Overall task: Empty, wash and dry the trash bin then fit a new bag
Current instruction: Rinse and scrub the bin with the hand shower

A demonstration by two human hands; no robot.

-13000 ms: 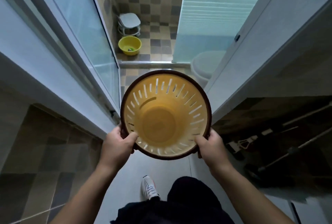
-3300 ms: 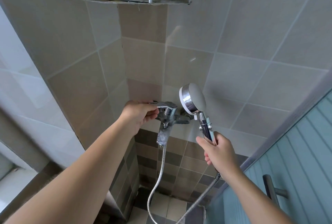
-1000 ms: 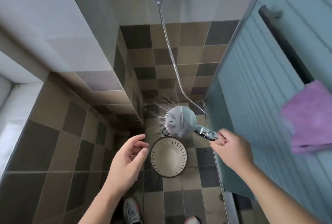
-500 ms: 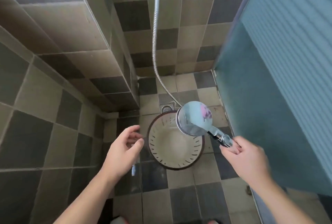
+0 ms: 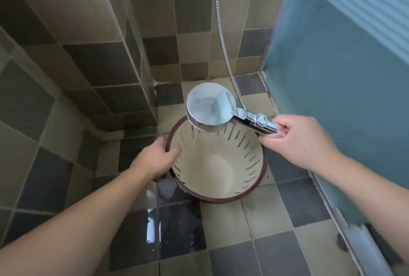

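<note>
The emptied trash bin (image 5: 218, 163) is being rinsed: its rim is being gripped by the left hand (image 5: 155, 161), the shower head (image 5: 211, 107) clasped in the right hand (image 5: 298, 140); drying and bagging are remaining.

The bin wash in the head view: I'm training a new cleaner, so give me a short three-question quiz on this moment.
1. True or false: water is falling from the shower head into the bin.
2. Which hand grips the bin's rim? A) left hand B) right hand C) neither
3. Fill in: the bin stands on the tiled ____.

Key: 1 true; 2 A, fingers over the rim, while the right hand holds the shower handle; 3 floor.
</note>
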